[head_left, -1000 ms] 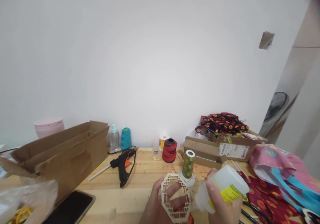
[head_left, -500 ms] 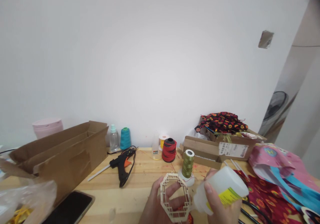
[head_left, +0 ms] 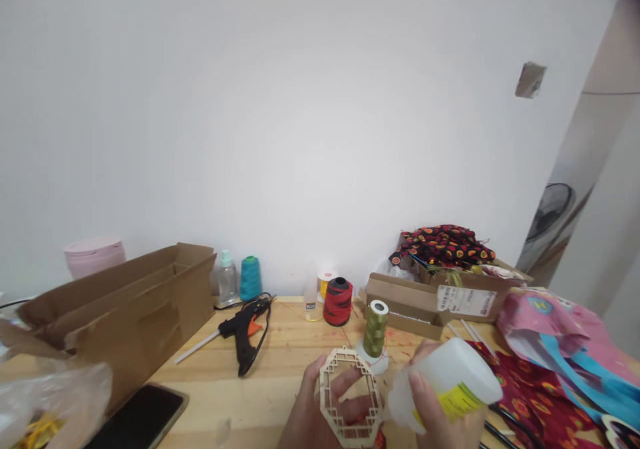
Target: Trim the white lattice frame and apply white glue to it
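My left hand [head_left: 309,409] grips a pale wooden openwork frame [head_left: 326,395], eight-sided with a stepped lattice border, its fingers showing through the middle. A bit of red shows beneath its lower right edge. In my right hand [head_left: 436,412] is a translucent white squeeze bottle [head_left: 463,369] with a yellow label, tipped so its nozzle end points down and left at the frame's right side. Whether the nozzle touches the wood I cannot tell. Just behind the frame stands an olive-green thread spool [head_left: 375,332] on a white base.
A black glue gun [head_left: 245,335] with a glue stick lies at left, near a cardboard box [head_left: 150,322] and a phone [head_left: 140,415]. Red [head_left: 338,302] and teal thread cones [head_left: 251,279] stand behind. Boxes, patterned cloth [head_left: 530,392] and a pink bag [head_left: 565,322] lie at right.
The bottle in my right hand has shifted very slightly to the right. The wooden frame in my left hand stays almost still.
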### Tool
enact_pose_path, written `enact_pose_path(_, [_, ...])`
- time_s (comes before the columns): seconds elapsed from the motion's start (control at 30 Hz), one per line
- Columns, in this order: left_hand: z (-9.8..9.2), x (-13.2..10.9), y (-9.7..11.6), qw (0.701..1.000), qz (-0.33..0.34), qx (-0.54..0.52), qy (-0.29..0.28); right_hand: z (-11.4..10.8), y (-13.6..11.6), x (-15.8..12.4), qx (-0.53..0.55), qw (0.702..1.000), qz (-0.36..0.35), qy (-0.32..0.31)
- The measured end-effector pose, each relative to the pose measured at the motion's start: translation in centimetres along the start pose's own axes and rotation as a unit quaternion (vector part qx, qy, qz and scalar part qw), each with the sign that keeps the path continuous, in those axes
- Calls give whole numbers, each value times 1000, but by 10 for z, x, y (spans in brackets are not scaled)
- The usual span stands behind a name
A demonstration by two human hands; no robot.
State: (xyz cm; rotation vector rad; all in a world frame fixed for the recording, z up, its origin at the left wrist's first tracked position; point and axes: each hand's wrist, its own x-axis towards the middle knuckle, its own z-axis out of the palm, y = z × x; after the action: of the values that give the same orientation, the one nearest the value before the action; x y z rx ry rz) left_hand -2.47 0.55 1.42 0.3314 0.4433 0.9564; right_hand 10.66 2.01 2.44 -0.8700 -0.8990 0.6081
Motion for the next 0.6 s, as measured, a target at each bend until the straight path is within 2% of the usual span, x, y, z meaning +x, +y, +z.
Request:
enact_pose_path(0.27, [-4, 1, -2, 1000, 11, 11, 11, 0, 14, -7, 21, 998, 31, 42])
enact_pose_path(0.43, [-4, -1, -1, 1000, 5, 14, -9, -3, 0, -6, 38, 996, 43, -71])
enact_pose_path(0.6, [-6, 0, -3, 1000, 18, 14, -13, -3, -7, 1, 14, 998, 24, -55])
